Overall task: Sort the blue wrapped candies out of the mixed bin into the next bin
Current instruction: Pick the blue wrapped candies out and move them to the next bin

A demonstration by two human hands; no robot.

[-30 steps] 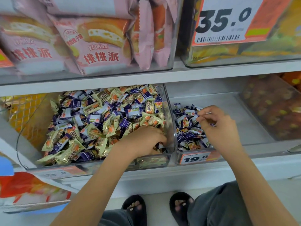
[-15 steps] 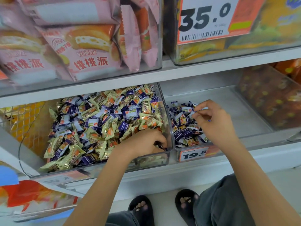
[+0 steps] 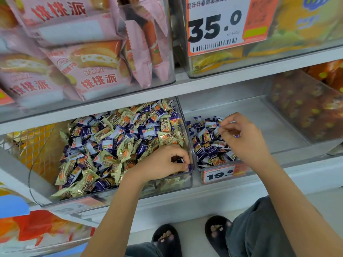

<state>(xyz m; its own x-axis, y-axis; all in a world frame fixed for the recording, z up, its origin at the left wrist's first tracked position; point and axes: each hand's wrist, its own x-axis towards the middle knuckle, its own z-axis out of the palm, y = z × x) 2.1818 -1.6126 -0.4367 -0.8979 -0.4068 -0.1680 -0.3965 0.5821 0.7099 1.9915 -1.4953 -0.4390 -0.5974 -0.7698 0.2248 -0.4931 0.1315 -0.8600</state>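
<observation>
Left hand (image 3: 163, 164), curled, pinched a blue candy (image 3: 189, 167) at the mixed bin's (image 3: 111, 191) right wall. Next bin (image 3: 259, 117) lay at three o'clock, just beside. Right hand (image 3: 243, 138) hovered there, pinching a blue wrapper (image 3: 236, 135).

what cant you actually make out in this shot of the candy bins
Head view only:
- Left hand: curled fingers hide how many candies it grips in the mixed bin.
- Right hand: its grip over the next bin is mostly hidden.
- Mixed bin's price label: blurred, unreadable.
</observation>
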